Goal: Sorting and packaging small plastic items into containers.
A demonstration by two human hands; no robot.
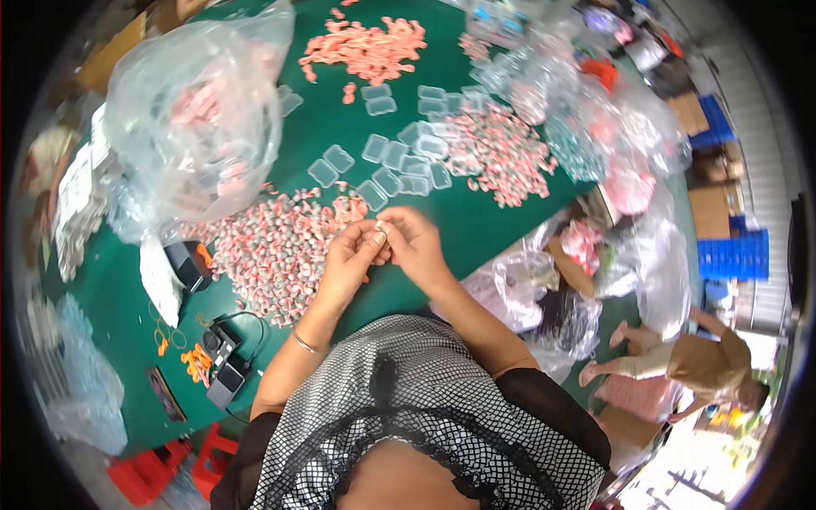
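My left hand (353, 253) and my right hand (414, 240) meet over the green table (476, 225), fingertips pinched together on one small pink-and-grey piece (380, 226). Just left of my hands lies a broad pile of the same small pink-and-grey pieces (276, 246). Beyond my hands several small clear plastic cases (398, 157) are scattered on the green surface. A thin bracelet sits on my left wrist.
A big clear bag (200, 110) with pink pieces stands at the left. More pink piles lie at the far edge (365, 47) and right (501, 153). Clear bags crowd the right side. Small black devices (223, 353) sit near the table's front. A person (688, 365) crouches at lower right.
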